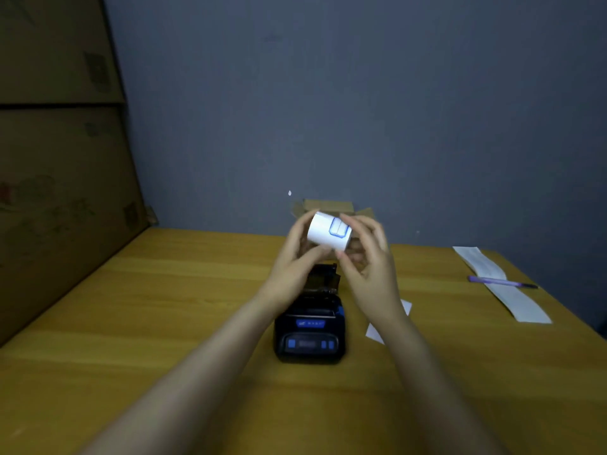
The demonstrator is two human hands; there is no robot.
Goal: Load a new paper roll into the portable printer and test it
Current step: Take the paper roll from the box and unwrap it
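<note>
A white paper roll (323,233) with a blue sticker on it is held in the air above the table, between both hands. My left hand (297,257) grips its left end and underside. My right hand (369,261) holds its right end, thumb on the lower edge. Below the roll sits the black portable printer (310,330) with blue buttons, its lid (323,277) tilted open at the far side. The paper bay is partly hidden by my hands.
A small open cardboard box (328,206) stands behind the roll. A long white paper strip (502,284) with a purple pen (501,282) across it lies at the right. A white paper scrap (377,331) lies beside the printer. Large cardboard boxes (59,159) rise at the left.
</note>
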